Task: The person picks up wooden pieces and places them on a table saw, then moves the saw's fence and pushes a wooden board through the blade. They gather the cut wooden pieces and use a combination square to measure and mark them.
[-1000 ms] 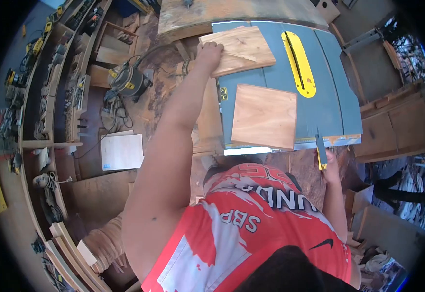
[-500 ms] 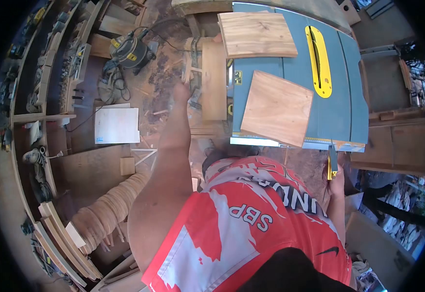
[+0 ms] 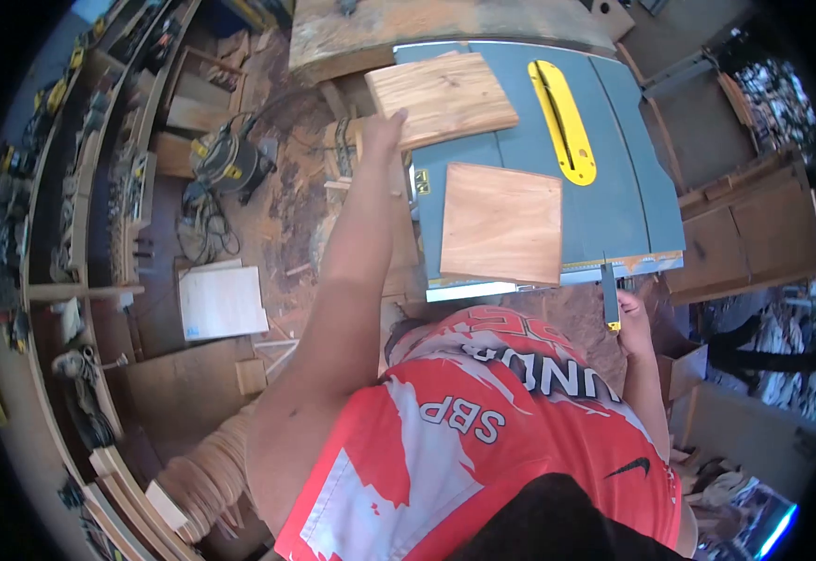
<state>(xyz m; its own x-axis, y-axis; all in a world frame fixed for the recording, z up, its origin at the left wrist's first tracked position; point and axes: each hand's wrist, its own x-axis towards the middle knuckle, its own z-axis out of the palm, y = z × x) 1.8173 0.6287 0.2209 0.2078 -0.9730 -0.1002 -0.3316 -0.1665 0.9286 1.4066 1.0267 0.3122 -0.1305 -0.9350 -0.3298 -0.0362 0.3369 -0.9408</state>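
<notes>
My left hand [image 3: 386,129] holds the left edge of a wooden board [image 3: 450,96], thumb on top, its other fingers hidden. This board lies at the upper left of the blue-grey saw table [image 3: 614,168], partly past its edge. A second, squarish board [image 3: 501,222] lies flat near the table's front edge. Beyond it is a yellow insert with a dark slot [image 3: 563,122]. At the front rail, my right hand [image 3: 633,323] has curled fingers against a black and yellow handle [image 3: 612,297].
A wooden bench [image 3: 361,37] adjoins the table's far side. On the dusty floor at the left are a shop vacuum [image 3: 232,164] with a cable and a pale panel [image 3: 223,301]. Shelves of tools [image 3: 76,215] line the left side. Wooden boxes [image 3: 754,234] stand at the right.
My view has shifted. My left hand now shows at the far board's left edge, and that board is turned. The nearer board appears straighter. My right hand stays by the handle.
</notes>
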